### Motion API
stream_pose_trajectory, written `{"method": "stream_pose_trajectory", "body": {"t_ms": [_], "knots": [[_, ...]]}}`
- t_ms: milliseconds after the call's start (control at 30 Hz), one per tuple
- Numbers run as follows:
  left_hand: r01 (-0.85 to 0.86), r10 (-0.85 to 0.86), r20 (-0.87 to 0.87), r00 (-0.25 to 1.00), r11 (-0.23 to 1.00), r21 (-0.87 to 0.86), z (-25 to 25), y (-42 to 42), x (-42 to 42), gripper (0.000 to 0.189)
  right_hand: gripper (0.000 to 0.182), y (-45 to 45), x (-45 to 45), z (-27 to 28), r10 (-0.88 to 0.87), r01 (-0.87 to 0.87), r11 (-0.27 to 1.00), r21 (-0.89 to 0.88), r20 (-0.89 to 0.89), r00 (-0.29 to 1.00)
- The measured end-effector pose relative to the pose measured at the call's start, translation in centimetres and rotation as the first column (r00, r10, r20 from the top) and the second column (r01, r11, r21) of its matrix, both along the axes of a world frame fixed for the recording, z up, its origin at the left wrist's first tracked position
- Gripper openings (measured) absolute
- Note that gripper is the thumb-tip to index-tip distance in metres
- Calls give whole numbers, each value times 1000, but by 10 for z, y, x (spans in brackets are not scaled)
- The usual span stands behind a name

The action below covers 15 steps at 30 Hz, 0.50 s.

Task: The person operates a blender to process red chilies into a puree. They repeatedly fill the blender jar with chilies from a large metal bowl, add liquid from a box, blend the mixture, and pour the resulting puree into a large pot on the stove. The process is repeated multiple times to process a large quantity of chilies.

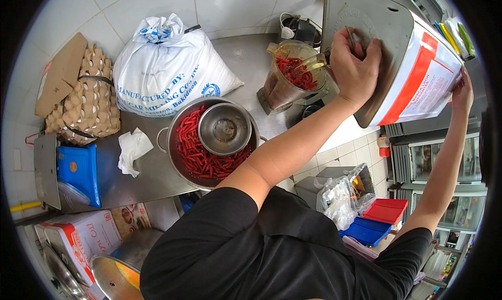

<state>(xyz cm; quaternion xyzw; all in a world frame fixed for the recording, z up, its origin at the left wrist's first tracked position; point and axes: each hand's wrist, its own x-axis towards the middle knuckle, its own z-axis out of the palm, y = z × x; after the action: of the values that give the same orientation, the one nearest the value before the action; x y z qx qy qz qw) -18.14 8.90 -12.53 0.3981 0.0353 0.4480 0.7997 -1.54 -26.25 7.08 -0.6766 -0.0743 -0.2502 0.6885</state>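
Observation:
My left hand [356, 66] is closed around the wire handle on the top of a large square oil tin [411, 84]. The tin is tipped on its side, its grey metal top facing left. Against its far end, at the right, rests my right hand [462, 90]; its fingers are partly hidden behind the tin. A yellow stream of oil [310, 62] runs from near the tin's top into a clear blender jar [274, 86]. Inside the jar lie red chillies [296, 74]. The jar stands on the steel counter [235, 57], just left of the tin.
A steel colander [172, 143] of red chillies, with a steel bowl [224, 128] on them, stands before me. Behind are a white sack [168, 72] and stacked egg trays [94, 88]. A crumpled tissue [133, 149] lies left. A lined bin [337, 198] stands on the floor.

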Motion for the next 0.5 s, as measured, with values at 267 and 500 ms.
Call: {"method": "stream_pose_trajectory", "body": {"t_ms": [267, 500], "knots": [[-46, 46, 12, 999, 999, -16, -8, -4, 7, 31, 40, 34, -12, 5, -26, 26, 1000, 16, 26, 999], [-24, 24, 23, 999, 1000, 2, -10, -3, 4, 30, 40, 49, -20, 9, -35, 35, 999, 12, 60, 998]]}}
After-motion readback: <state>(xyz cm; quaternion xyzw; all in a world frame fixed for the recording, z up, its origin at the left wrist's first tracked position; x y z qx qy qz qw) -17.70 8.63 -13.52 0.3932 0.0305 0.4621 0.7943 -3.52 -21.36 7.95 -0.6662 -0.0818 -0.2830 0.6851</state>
